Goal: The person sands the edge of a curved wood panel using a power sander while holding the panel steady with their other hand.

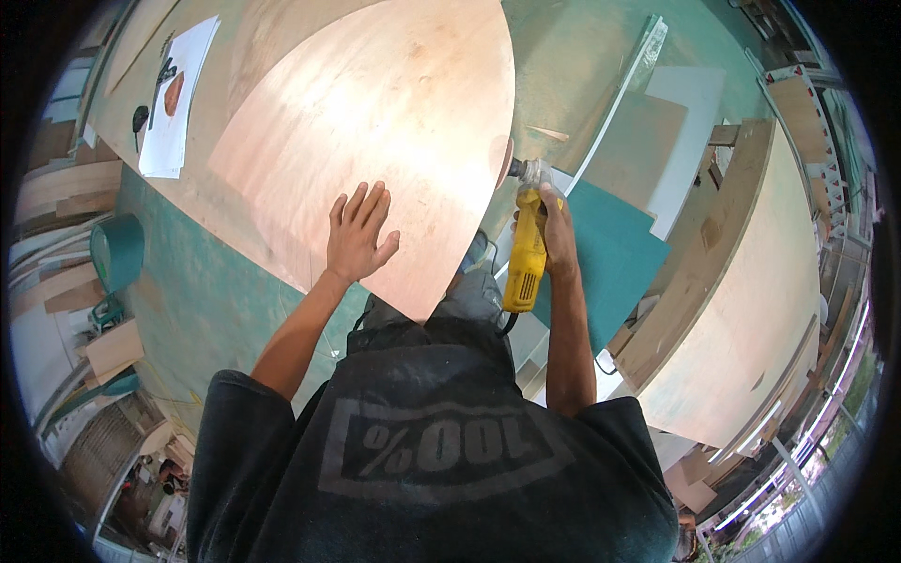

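Note:
A large curved plywood panel [404, 122], pale and pointed at its near end, lies over the worktable and juts out toward my body. My left hand [357, 235] rests flat on it near the left edge, fingers spread. In my right hand [557, 225] is a yellow angle grinder [526, 249], gripped around its body. The grinder's head meets the panel's right curved edge, where a disc partly shows beneath the rim. A black cord leaves the tool's lower end.
Papers [180, 98] with dark items lie on the far left of the worktable [239, 56]. To the right are a teal board [610, 253], a long pale strip [619, 98] and a large wooden sheet [741, 328]. A green bucket [117, 251] stands on the left floor.

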`<state>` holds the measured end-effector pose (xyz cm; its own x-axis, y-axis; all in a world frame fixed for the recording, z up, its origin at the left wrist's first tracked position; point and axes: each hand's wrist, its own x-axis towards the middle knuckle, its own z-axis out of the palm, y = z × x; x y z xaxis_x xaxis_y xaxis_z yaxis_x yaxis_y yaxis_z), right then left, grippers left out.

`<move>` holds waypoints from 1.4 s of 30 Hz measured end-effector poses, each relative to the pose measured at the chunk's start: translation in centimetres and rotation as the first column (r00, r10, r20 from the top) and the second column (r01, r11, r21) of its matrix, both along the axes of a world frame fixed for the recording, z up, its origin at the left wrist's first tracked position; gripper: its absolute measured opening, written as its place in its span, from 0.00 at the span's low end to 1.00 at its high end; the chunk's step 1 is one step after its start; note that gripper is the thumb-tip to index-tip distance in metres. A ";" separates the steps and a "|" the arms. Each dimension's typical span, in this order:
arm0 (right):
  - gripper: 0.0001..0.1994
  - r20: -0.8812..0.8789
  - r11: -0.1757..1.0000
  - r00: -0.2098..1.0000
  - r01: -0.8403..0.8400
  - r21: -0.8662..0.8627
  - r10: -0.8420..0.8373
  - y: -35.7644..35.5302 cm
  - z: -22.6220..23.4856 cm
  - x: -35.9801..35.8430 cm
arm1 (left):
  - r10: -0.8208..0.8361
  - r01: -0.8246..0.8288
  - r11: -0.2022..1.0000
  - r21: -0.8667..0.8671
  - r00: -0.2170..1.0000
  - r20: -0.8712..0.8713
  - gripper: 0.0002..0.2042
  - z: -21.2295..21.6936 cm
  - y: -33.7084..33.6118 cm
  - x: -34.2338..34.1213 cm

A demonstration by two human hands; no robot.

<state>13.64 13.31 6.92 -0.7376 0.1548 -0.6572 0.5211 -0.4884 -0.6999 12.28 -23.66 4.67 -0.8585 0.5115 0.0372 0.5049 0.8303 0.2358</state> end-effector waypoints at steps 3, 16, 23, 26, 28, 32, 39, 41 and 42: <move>0.22 0.004 0.999 1.000 0.031 -0.012 -0.031 -0.4 0.4 0.5 | 0.019 -0.018 1.000 -0.012 0.999 0.038 0.37 0.1 -0.1 -0.2; 0.25 0.041 0.996 0.999 -0.009 0.094 0.005 -1.8 0.8 3.3 | 0.008 -0.009 1.000 0.006 1.000 0.016 0.37 0.1 0.0 -0.2; 0.28 0.059 0.990 0.998 0.011 0.137 -0.019 -2.0 0.7 3.2 | 0.021 -0.021 1.000 -0.002 1.000 0.020 0.36 0.2 0.1 -0.2; 0.25 0.045 0.995 0.998 0.028 0.091 -0.032 -1.9 0.6 3.1 | 0.010 -0.010 1.000 -0.005 1.000 0.011 0.36 0.3 0.2 -0.3; 0.25 0.021 0.997 1.000 0.016 0.070 -0.017 -1.7 0.7 2.8 | 0.009 -0.009 1.000 -0.011 1.000 0.012 0.37 0.4 0.1 -0.3; 0.25 -0.009 0.997 1.000 0.002 0.079 -0.002 -1.3 0.7 2.0 | 0.010 -0.009 0.999 -0.034 0.999 0.041 0.37 0.3 0.0 -0.1; 0.23 -0.039 0.999 0.999 -0.033 -0.001 0.033 -0.1 0.0 0.7 | 0.013 -0.013 1.000 0.000 1.000 0.023 0.37 0.4 0.0 -0.1; 0.23 -0.048 1.000 0.999 -0.014 -0.014 0.014 0.3 -0.9 0.6 | 0.011 -0.011 1.000 0.015 1.000 0.017 0.37 0.3 0.2 0.0; 0.23 -0.060 0.999 0.998 -0.016 -0.048 0.013 0.4 -1.4 0.8 | 0.006 -0.006 1.000 0.021 1.000 0.012 0.37 0.2 0.1 -0.1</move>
<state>14.48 13.69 5.49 -0.7775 0.1128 -0.6187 0.4866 -0.5153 -0.7055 12.16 -23.58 4.89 -0.8619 0.5057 0.0373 0.4971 0.8282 0.2589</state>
